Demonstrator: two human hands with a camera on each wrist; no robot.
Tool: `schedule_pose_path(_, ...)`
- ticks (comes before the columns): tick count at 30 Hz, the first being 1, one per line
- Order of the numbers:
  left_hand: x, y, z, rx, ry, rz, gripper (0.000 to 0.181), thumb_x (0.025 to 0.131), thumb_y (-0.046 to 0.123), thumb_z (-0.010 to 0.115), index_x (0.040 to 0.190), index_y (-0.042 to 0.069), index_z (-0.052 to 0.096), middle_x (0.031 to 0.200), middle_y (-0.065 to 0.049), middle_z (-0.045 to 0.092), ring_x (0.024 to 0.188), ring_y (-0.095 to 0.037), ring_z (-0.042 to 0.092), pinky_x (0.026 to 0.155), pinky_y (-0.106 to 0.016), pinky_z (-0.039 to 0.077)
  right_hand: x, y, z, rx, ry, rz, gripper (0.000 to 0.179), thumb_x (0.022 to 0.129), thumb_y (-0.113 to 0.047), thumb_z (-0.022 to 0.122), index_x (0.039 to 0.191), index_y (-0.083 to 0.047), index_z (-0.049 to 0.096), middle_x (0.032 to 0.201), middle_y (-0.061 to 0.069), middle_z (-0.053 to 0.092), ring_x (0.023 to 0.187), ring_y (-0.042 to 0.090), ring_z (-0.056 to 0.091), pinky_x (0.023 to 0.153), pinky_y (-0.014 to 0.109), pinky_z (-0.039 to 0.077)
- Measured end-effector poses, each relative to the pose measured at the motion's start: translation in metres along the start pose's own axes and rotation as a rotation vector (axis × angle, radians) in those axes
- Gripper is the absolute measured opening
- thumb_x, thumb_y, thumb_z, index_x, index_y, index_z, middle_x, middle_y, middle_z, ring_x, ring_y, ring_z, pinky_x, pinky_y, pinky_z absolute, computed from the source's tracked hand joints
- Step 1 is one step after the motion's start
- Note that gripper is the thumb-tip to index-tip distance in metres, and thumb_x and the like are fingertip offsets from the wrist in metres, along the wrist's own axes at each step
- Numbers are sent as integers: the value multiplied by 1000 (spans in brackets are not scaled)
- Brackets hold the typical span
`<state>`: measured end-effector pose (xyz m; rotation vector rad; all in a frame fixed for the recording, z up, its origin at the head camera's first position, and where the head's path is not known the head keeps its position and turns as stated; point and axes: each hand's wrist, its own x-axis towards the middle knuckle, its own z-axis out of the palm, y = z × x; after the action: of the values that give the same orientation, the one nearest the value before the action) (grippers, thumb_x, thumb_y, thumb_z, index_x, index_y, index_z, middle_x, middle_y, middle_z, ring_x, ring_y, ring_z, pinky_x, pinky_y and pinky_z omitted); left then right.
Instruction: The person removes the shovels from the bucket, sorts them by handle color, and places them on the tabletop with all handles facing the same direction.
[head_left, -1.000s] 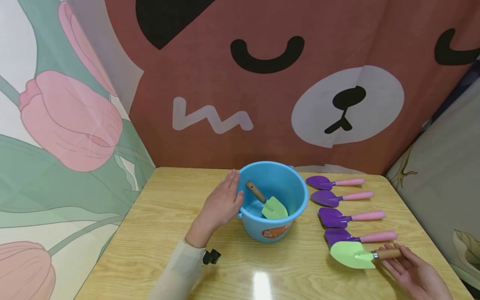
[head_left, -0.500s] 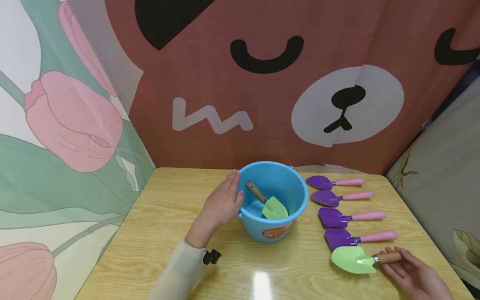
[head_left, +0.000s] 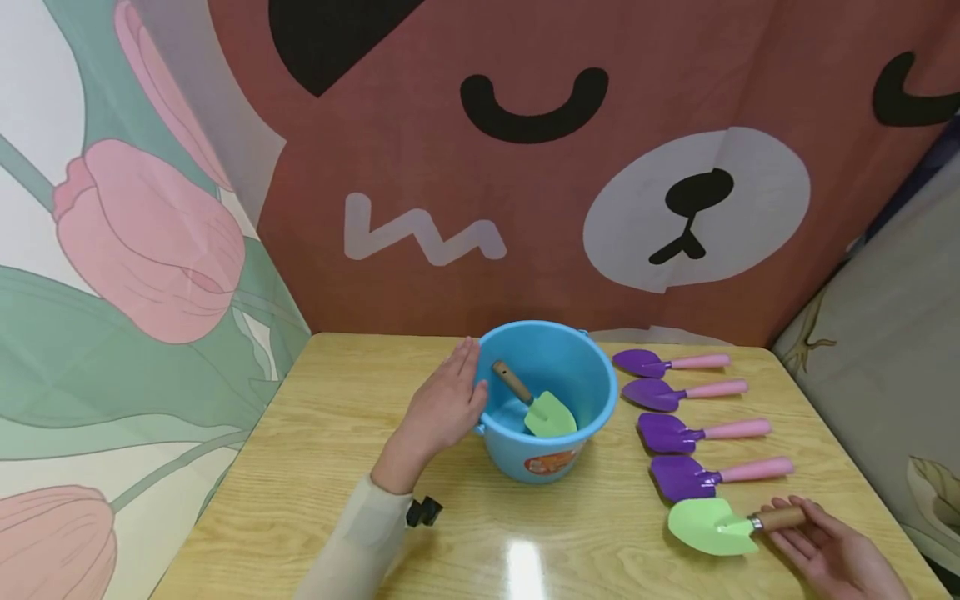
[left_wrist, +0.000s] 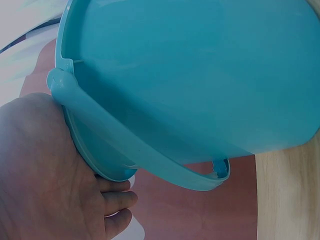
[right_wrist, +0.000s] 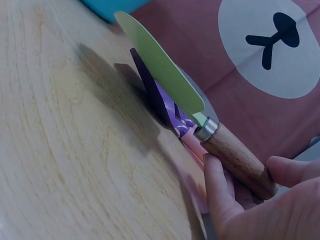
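My left hand lies with straight fingers along the left rim of a light blue bucket. In the left wrist view, the palm is against the rim beside the bucket's hanging handle. Inside the bucket rests a green trowel with a brown wooden handle. At the front right, my right hand holds a second green trowel by its wooden handle, between thumb and fingers. The right wrist view shows its green blade raised over the tabletop, with its shadow below.
Several purple trowels with pink handles lie in a column right of the bucket, the nearest just behind the held green one. A printed bear curtain stands along the table's back edge. The wooden table reaches to side curtains.
The green trowel in my right hand has moved slightly toward me and to the right, uncovering more of the nearest purple blade. My left hand and the bucket stay put.
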<state>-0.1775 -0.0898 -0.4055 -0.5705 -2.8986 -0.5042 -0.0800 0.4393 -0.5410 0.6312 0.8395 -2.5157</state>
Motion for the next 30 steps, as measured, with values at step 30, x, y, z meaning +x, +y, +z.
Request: schedule_pose_path(30,1,1,-1,-20,6,-10,66,107,37,34,160,0,22,168,-13,20,156,-26,14,125,-43,21,7,-6,-8,-18,93,45,43,108,-39,38,92,-24,74,99,-1,73,92,22,72,105,38,51)
